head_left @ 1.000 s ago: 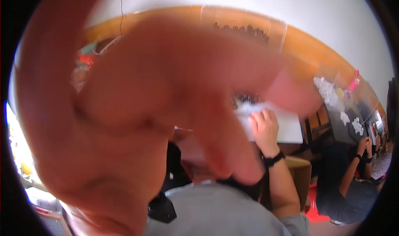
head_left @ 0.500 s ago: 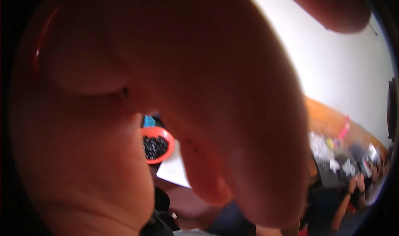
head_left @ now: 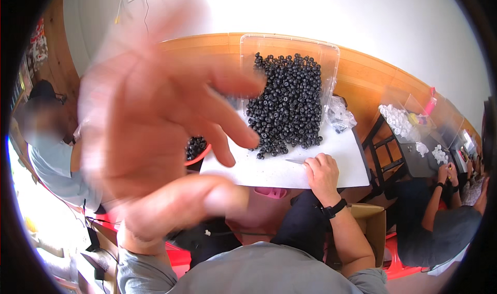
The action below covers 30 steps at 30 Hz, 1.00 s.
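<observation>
My left hand [head_left: 155,112] is raised close to the head camera, large and smeared by motion. Its fingers are spread and nothing shows in them. Down on the white tabletop [head_left: 352,162], my right hand [head_left: 323,177] is closed around a thin pointed metal tool [head_left: 294,161], whose tip points left; its handle is hidden in the fist. Beyond that hand spreads a heap of small round black parts [head_left: 290,102], spilling from a clear plastic bin [head_left: 331,61]. Partly behind my left hand, a red-orange bowl [head_left: 199,158] holds more black parts.
A crumpled clear bag [head_left: 340,115] lies right of the heap. An open cardboard box [head_left: 370,224] is by my right forearm. One person [head_left: 59,159] sits at the left; others work at a dark table [head_left: 419,162] with white pieces on the right.
My left hand covered most of the picture before; it has drawn back from the camera and left, uncovering the heap, the tabletop and my right hand.
</observation>
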Motion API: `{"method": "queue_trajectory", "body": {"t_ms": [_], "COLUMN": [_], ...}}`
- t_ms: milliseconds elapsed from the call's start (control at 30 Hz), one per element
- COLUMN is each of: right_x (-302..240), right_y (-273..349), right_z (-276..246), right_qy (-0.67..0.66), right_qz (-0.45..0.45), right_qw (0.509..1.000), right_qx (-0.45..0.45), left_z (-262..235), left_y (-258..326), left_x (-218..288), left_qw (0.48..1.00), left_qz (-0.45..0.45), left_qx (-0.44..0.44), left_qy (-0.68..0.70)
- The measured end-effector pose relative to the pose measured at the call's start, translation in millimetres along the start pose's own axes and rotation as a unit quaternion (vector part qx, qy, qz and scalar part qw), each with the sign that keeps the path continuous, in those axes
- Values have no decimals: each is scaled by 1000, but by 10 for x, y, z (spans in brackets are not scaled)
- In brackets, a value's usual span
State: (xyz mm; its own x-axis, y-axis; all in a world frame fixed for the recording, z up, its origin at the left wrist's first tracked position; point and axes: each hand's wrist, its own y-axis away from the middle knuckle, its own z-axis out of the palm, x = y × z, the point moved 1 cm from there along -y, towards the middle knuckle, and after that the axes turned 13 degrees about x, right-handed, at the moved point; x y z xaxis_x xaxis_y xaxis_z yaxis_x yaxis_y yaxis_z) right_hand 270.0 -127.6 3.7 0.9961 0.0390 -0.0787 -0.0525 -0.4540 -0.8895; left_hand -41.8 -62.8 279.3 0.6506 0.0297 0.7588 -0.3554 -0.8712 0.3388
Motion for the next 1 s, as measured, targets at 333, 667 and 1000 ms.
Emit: {"method": "queue_trajectory", "body": {"t_ms": [333,667,1000], "right_x": [-557,-613,-599], "right_y": [-136,-115,-96], "right_z": [103,196,195], "right_qy": [-134,-105,-104], "right_qz": [-20,-34,-39], "right_qw": [991,994,994], "right_qx": [8,-20,-12], "left_z": [1273,1704,1591], "left_y": [-1427,-1814,-1682], "left_x": [-1829,-1557,-1714], "left_qw": [823,768,789], "left_qz": [473,471,457], "left_qx": [313,419,409], "left_qy": [-31,-111,-34]}}
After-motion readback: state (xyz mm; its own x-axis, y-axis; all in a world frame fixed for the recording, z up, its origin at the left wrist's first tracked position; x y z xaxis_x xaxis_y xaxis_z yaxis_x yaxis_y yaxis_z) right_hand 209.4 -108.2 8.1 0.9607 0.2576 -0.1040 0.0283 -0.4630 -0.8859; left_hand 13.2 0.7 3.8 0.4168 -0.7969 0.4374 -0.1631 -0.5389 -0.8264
